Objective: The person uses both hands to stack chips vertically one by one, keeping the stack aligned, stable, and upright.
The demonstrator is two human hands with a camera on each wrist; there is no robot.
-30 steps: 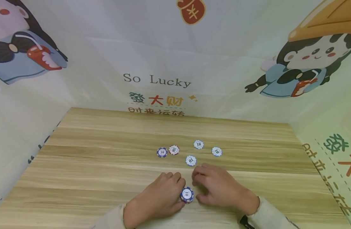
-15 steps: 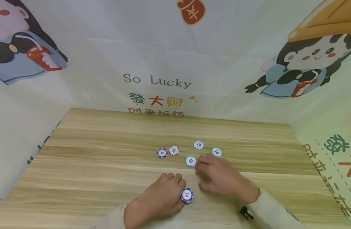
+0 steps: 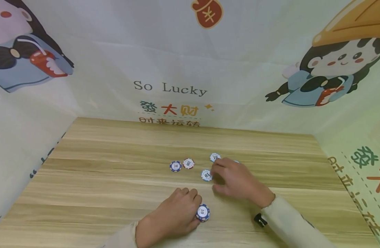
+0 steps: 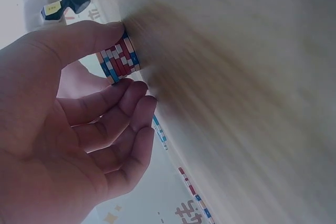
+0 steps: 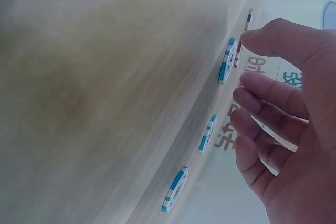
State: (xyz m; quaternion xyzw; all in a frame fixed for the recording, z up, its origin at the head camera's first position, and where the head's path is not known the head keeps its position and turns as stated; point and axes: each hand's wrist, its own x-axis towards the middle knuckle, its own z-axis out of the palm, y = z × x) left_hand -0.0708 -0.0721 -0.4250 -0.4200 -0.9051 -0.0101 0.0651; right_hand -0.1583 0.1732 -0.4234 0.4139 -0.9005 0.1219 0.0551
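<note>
At lower centre, the left grip (image 3: 178, 213) pinched a cylindrical blue-and-red plastic-looking chip stack (image 3: 203, 212), which uneven squeezing could have toppled; mid-frame, the spread, empty right grip (image 3: 236, 179) risked nudging a flat white-and-blue chip (image 3: 206, 175).

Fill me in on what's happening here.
A person's left hand pinches a short stack of round chips on the wooden table; the top chip is blue and white, marked 10. The right hand, fingers loosely curved, holds nothing, close to three round white chips with light blue edges lying apart beyond the stack. To their left lie a round blue and white chip marked 10 and a round red and white chip marked 100.
</note>
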